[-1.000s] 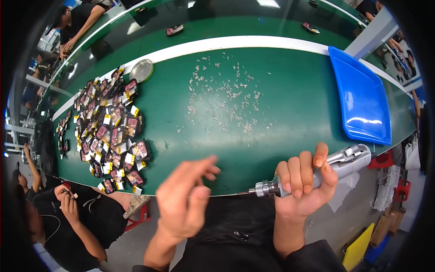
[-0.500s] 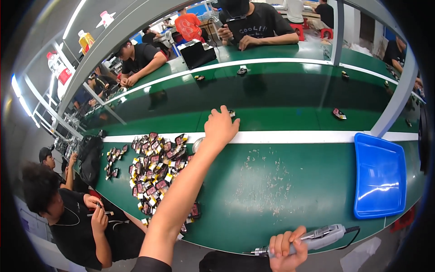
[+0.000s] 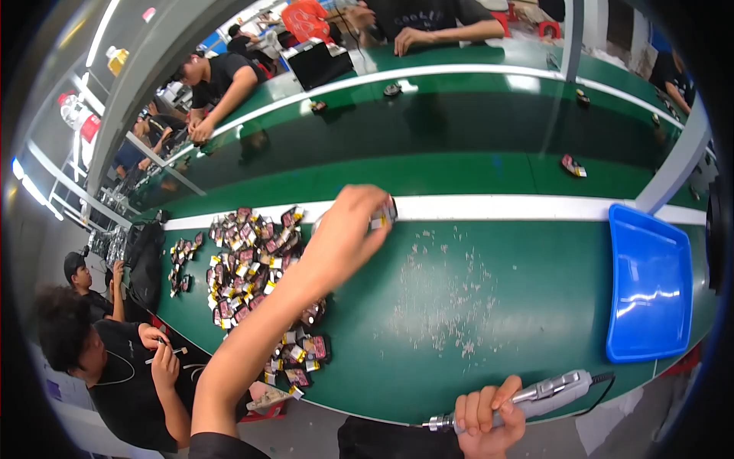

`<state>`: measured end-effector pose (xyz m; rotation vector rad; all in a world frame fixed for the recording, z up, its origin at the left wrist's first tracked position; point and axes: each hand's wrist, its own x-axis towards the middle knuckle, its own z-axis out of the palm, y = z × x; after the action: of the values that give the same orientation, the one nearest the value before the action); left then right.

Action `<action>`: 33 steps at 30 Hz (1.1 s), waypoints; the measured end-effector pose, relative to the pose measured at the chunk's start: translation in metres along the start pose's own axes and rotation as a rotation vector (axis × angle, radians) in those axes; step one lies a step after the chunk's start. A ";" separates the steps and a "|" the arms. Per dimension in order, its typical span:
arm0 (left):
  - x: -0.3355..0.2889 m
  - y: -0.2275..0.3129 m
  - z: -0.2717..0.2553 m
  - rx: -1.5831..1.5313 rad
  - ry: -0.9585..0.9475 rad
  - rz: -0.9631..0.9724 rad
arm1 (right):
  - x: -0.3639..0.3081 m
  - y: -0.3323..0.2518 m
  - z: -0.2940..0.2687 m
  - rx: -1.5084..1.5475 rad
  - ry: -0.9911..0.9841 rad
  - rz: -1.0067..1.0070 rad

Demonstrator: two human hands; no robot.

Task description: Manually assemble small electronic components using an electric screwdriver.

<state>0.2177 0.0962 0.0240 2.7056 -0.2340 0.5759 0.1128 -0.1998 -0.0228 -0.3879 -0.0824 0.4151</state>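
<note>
While hands (image 3: 353, 226) (image 3: 489, 421) grip, the screwdriver (image 3: 552, 394) gleams — smooth, cylindrical.

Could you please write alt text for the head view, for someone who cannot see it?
A person's left hand holds a small dark device over a green bench, while the right hand grips a gray power tool at the near edge. Similar devices are piled at left, tiny pale pieces lie scattered centrally, and a blue tray sits right.
</note>
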 end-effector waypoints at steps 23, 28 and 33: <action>-0.173 0.135 -0.011 -0.243 -0.232 0.117 | -0.054 0.030 0.009 -0.070 0.014 0.137; -0.175 0.134 -0.004 0.024 -0.093 0.357 | -0.060 0.048 0.016 -0.115 0.054 0.133; -0.174 0.140 -0.003 0.077 -0.107 0.383 | -0.057 0.056 0.015 -0.167 0.102 0.148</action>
<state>0.0272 -0.0172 -0.0027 2.7836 -0.7854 0.5522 0.0375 -0.1710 -0.0305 -0.5817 0.0110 0.5354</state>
